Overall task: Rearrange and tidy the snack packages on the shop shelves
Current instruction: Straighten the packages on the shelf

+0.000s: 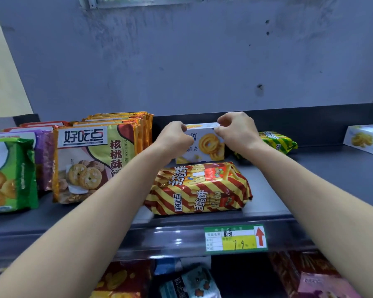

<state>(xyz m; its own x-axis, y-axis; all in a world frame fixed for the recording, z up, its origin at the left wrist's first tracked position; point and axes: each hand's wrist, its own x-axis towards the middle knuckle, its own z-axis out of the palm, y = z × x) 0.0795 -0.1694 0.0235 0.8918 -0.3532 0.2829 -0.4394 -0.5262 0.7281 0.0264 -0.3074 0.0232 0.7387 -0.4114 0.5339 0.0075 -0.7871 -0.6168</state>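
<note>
Dim, cool daylight from window (151, 0) above; glare spots on shelf rail (177, 237); soft focus; wide-angle bending at edges; lower shelf (241, 276) shadowed.

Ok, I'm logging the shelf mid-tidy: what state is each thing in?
white cookie box: upright, held at its top edge.
left hand: gripping the box.
right hand: gripping the box.
red striped pack: lying flat.
green striped pack: lying flat.
second white box: lying flat.
walnut cookie packs: standing.
</note>
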